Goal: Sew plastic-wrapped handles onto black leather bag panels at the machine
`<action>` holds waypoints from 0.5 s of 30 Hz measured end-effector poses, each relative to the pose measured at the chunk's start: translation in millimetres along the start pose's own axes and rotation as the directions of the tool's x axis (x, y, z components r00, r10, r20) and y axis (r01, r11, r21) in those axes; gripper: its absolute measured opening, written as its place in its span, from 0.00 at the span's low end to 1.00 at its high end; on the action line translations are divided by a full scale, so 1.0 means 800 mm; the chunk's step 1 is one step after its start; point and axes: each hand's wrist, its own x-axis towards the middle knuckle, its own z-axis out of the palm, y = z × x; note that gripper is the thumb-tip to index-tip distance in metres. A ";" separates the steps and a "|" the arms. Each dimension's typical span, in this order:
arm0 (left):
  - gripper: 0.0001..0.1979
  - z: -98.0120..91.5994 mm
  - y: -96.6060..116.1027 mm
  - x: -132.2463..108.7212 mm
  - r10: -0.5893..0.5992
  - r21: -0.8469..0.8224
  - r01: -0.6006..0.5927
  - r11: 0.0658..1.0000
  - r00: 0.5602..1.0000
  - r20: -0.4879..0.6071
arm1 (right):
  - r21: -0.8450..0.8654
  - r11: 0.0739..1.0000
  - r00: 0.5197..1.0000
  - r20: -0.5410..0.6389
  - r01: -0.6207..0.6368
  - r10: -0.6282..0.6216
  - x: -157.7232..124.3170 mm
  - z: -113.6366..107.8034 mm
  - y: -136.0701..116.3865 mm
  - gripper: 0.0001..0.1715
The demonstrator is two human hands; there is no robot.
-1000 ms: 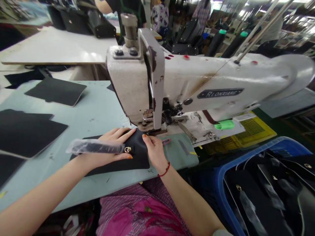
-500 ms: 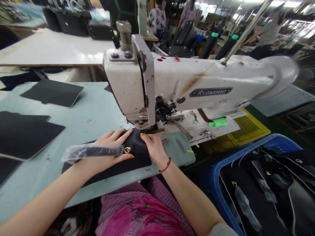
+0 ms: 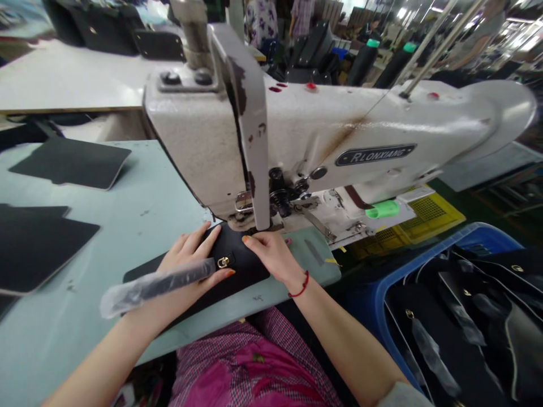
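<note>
A black leather panel [image 3: 237, 265] with a gold clasp [image 3: 222, 262] lies under the foot of a white sewing machine [image 3: 322, 141]. My left hand [image 3: 190, 260] lies flat on the panel with fingers stretched out toward the needle. A strap wrapped in clear plastic [image 3: 156, 285] rests across that hand. My right hand [image 3: 271, 254] presses the panel's right edge just below the presser foot, fingers bent down on the leather.
Several black panels [image 3: 38, 243] lie on the pale green table [image 3: 139, 198] at the left. A blue crate [image 3: 462, 316] of black bag parts stands at the lower right, a yellow basket [image 3: 436, 217] behind it. Other people work at the back.
The view has come closer to the machine. The panel and both hands have turned slightly, and the wrapped strap now slants down to the left.
</note>
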 end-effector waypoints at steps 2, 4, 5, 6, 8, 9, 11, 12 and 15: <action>0.38 0.017 0.002 -0.013 -0.042 -0.122 0.028 0.992 0.993 -0.110 | -0.057 0.998 1.000 -0.008 0.026 -0.027 -0.009 -0.001 0.001 0.26; 0.29 0.033 0.006 -0.026 -0.108 -0.257 0.056 0.965 0.975 -0.195 | -0.087 0.995 0.998 -0.036 0.048 -0.051 -0.018 0.001 0.004 0.27; 0.25 0.040 0.007 -0.031 -0.138 -0.314 0.061 0.947 0.964 -0.228 | -0.096 0.994 0.996 -0.053 0.060 -0.065 -0.022 0.002 0.007 0.26; 0.21 0.045 0.009 -0.036 -0.153 -0.358 0.052 0.932 0.954 -0.258 | -0.103 0.992 0.994 -0.068 0.073 -0.080 -0.026 0.004 0.009 0.26; 0.15 0.049 0.009 -0.041 -0.135 -0.397 0.004 0.918 0.943 -0.303 | -0.121 0.988 0.989 -0.097 0.100 -0.112 -0.031 0.007 0.012 0.26; 0.13 0.048 0.007 -0.041 -0.106 -0.391 -0.024 0.920 0.946 -0.306 | -0.131 0.985 0.987 -0.109 0.108 -0.122 -0.033 0.009 0.012 0.26; 0.11 0.041 0.003 -0.040 -0.028 -0.347 -0.073 0.935 0.961 -0.277 | -0.150 0.982 0.984 -0.126 0.111 -0.130 -0.036 0.011 0.011 0.27; 0.10 0.036 0.001 -0.038 0.008 -0.317 -0.092 0.944 0.966 -0.258 | -0.157 0.982 0.983 -0.131 0.110 -0.131 -0.038 0.011 0.011 0.27; 0.09 0.019 -0.005 -0.033 0.088 -0.237 -0.145 0.961 0.968 -0.235 | -0.171 0.980 0.980 -0.153 0.098 -0.125 -0.040 0.015 0.011 0.28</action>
